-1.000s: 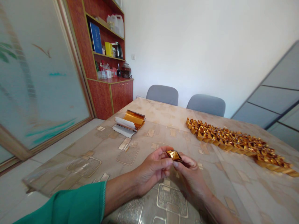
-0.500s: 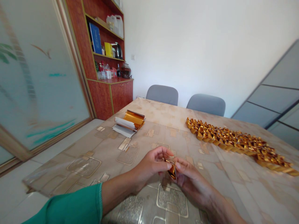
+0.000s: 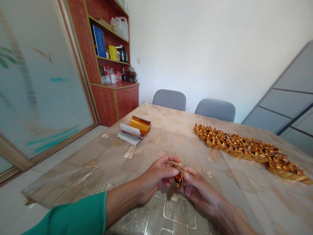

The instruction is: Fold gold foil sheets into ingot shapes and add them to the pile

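Between my two hands, just above the table, is a small folded piece of gold foil paper (image 3: 179, 179), shaped like a little open boat. My left hand (image 3: 160, 173) pinches its left side, with the thumb on the near face. On the other side, my right hand (image 3: 198, 186) grips the right edge between thumb and fingers. Parts of the fingers behind the paper are hidden. Rows of folded gold paper pieces (image 3: 234, 143) stand packed together on the right of the table. A stack of gold and white paper sheets (image 3: 135, 129), partly curled, lies at the back left.
The table (image 3: 97, 153) has a patterned, shiny cover. Two grey chairs (image 3: 169, 99) stand behind it against the white wall. A red-brown cabinet (image 3: 104, 98) with bottles and a kettle is at the back left, beside a frosted glass door (image 3: 49, 81).
The folded gold paper has turned slightly, and its gold opening shows wider between my fingers. Both hands stay in nearly the same place and keep their hold.
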Tool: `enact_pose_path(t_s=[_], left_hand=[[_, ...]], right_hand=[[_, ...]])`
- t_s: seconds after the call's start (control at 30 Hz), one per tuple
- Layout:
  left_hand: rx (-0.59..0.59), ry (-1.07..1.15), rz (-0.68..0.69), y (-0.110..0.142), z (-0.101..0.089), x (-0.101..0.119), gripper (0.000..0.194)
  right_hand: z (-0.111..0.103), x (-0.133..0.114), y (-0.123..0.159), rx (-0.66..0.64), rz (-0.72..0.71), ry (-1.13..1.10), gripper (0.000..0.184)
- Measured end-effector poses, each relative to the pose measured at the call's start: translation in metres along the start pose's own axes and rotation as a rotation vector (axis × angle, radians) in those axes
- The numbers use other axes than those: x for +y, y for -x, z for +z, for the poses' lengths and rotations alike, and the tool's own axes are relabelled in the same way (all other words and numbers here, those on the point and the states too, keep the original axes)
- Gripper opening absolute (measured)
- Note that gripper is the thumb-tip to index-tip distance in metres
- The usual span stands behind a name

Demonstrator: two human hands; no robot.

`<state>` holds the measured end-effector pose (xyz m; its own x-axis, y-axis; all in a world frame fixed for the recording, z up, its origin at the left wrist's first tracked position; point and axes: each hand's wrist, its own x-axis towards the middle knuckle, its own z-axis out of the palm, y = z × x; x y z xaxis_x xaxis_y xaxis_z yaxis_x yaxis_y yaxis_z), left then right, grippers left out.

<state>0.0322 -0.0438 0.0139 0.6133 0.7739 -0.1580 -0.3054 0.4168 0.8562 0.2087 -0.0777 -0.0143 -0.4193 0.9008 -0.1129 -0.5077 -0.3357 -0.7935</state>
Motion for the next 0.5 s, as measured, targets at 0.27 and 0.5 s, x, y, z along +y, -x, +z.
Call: enact_pose_path(t_s=[0.27,0.5], left_hand=[[0.028,-0.036,-0.037,0.0007,0.0002,-0.0015,0.033],[0.049,-0.016,0.002,0.0017,0.0015,0.0010,0.032]], right_hand=[[-0.0010,0.0026,-0.0014,0.073,0.021,0.010,0.027],[0.0022,-0.0010,0.0000,0.021,0.020,-0.008,0.025]])
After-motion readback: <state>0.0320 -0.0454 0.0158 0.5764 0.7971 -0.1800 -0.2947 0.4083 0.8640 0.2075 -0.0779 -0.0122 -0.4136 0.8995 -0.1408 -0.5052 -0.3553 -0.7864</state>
